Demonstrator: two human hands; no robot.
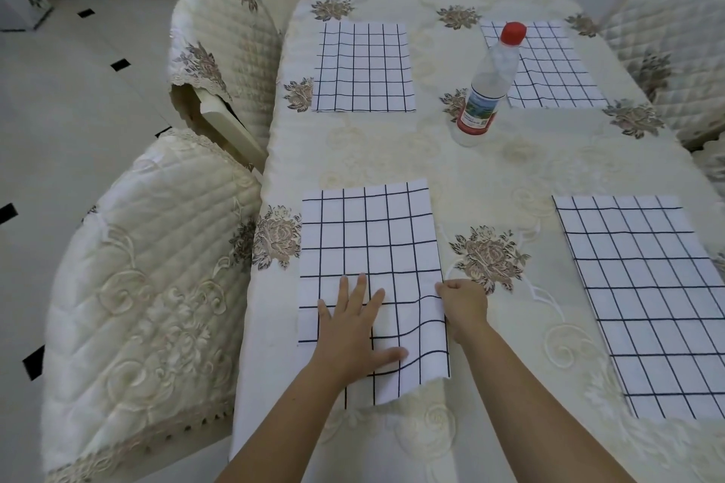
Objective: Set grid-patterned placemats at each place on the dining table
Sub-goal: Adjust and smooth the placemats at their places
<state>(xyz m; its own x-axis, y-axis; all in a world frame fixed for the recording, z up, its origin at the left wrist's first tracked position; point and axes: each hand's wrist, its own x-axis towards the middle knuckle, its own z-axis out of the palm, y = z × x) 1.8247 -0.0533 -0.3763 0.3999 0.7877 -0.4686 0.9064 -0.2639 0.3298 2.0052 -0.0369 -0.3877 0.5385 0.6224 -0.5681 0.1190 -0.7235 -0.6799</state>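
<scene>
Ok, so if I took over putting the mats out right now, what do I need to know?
Left hand: flat, pressing the near-left mat.
Right hand: pinches that mat's right edge.
Far-left mat, far-right mat and near-right mat lie flat; a bottle stands by the far-right one.
Done: all four mats are down.
Left: probably smooth the near-left mat's ripple and square it up.

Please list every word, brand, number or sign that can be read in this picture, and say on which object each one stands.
No text here can be read.
Label on the red-capped bottle: it carries print and a small square code, all too small and blurred to read.
Near left placemat and the three others: only grid lines, no text.
Tablecloth: only flower patterns, no text.
</scene>
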